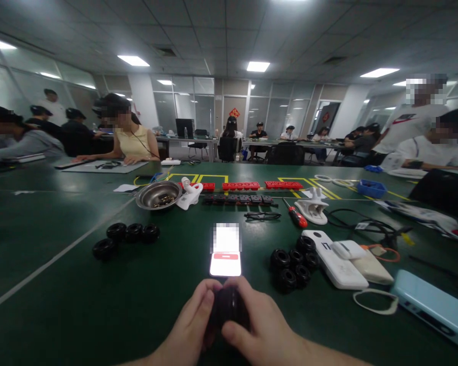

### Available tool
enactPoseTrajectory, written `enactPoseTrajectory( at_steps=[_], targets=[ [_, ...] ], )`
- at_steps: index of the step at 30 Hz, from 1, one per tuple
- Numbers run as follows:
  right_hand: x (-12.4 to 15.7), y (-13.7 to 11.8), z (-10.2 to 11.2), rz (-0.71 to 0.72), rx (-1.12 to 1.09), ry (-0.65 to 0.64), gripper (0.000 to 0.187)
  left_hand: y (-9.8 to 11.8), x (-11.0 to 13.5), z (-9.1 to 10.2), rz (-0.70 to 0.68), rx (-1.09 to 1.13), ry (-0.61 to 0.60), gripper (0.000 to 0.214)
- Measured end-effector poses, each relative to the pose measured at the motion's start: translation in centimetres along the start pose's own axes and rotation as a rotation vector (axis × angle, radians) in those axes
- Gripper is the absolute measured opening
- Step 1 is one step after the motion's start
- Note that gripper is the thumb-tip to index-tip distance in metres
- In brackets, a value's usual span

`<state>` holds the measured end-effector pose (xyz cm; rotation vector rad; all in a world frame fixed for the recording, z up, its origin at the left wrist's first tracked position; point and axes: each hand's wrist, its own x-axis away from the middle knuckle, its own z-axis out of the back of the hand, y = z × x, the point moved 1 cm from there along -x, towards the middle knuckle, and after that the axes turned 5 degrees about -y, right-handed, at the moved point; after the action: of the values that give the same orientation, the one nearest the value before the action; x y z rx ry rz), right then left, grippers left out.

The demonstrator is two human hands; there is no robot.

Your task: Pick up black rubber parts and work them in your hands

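Both my left hand (193,320) and my right hand (257,317) are closed around a black rubber wheel (231,307) low in the middle of the view. Its lower part is hidden by my fingers. Just beyond it a phone with a lit screen (226,264) lies on the green table. Similar black wheels (133,232) sit in a group to the left. More black wheels (288,278) are bunched on the right, touching one another, beside a white power bank (334,259).
A metal bowl (158,195) of small brass-coloured parts stands at the left back. Red trays (240,186) and a row of black parts (238,200) lie ahead. Farther right are a screwdriver (297,216), cables, a blue basket (371,188) and a light-blue case (433,307). People sit around.
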<state>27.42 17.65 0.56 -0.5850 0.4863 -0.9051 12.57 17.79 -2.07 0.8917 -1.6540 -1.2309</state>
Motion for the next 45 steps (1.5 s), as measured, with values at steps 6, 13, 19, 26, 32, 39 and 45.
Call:
enactPoseTrajectory(
  at_steps=[6, 13, 19, 26, 32, 39, 45],
  targets=[
    [-0.2, 0.0, 0.2, 0.38, 0.326, -0.019, 0.041, -0.1, -1.0, 0.1, 0.132, -0.015, 0.033, 0.06],
    [0.2, 0.6, 0.2, 0.122, 0.023, 0.136, 0.068, -0.4, -0.6, 0.4, 0.038, 0.001, 0.042, 0.056],
    [-0.3, 1.0, 0.3, 0.014, -0.041, 0.023, 0.027, 0.2, -0.4, -0.1, 0.012, 0.016, -0.012, 0.064],
    [0.0, 0.9, 0.4, 0.25, 0.013, 0.131, 0.057, 1.2, -0.6, 0.1, 0.096, 0.081, -0.038, 0.068],
    [0.0, 1.3, 0.1, 0.08, -0.079, 0.055, 0.028, 0.6, -0.3, 0.3, -0.024, -0.056, -0.146, 0.058],
    [0.3, 0.3, 0.6, 0.439, 0.082, 0.147, 0.042, 0.5, -0.8, 0.4, 0.1, -0.112, -0.044, 0.056],
    [0.3, 1.0, 0.3, 0.182, -0.005, 0.242, 0.046, 0.1, -0.5, 0.4, 0.002, -0.071, -0.097, 0.055]
  ],
)
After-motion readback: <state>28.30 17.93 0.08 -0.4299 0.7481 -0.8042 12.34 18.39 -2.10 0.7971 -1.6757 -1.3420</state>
